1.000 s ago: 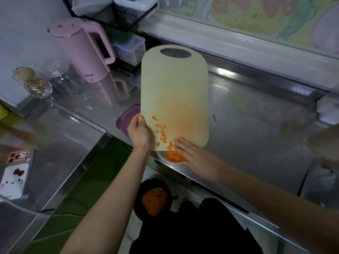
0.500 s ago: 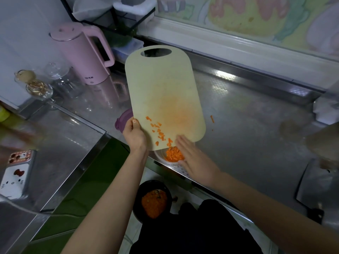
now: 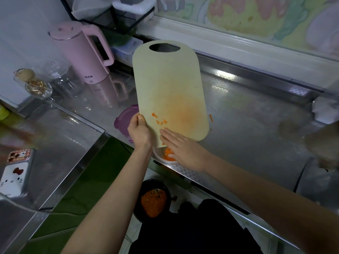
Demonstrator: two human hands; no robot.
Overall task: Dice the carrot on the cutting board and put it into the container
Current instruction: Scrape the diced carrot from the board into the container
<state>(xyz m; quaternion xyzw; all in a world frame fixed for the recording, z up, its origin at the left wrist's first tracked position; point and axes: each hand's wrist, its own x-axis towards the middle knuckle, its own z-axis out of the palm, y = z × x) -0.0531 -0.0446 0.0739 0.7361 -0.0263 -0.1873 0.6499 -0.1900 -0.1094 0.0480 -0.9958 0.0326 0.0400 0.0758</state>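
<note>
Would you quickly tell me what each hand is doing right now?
Left hand: closed, gripping the lower edge of the tilted cutting board.
Right hand: open, holding nothing, fingers straight against the board, over the container.

1. The container (image 3: 157, 157) is mostly hidden under the cutting board (image 3: 168, 85) and right hand (image 3: 183, 149) (one rim shows).
2. The purple lid (image 3: 123, 121) lies partly behind the board.
3. A brownish shape (image 3: 322, 143) at the right edge, perhaps a bag, is blurred.
</note>
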